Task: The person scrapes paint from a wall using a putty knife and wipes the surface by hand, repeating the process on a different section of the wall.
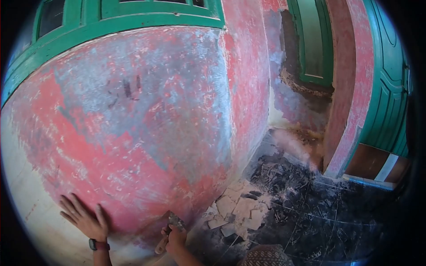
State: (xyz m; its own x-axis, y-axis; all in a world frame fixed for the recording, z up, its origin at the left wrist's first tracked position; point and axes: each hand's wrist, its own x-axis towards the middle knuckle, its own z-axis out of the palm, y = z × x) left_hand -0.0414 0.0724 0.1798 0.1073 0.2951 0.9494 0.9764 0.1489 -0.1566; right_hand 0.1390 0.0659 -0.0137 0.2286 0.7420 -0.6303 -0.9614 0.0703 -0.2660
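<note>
My left hand [85, 220], with a dark watch on its wrist, lies flat with fingers spread against the lower wall [128, 150]. That wall carries worn pink paint, with large scraped patches of blue-grey and a bare whitish strip at the far left. Lower down, to the right of it, my right hand [178, 238] is closed around a paint scraper [176, 220]. The scraper's blade points up and lies close against the pink surface near the wall's foot. Its wooden handle sticks out below my fingers.
Broken pale flakes and dust [242, 207] lie heaped at the wall's base. Dark floor tiles [328, 217], dusty and smeared, stretch to the right. A green window frame [162, 18] runs above. A green door [385, 95] stands at the right. Patterned cloth [265, 256] shows at the bottom edge.
</note>
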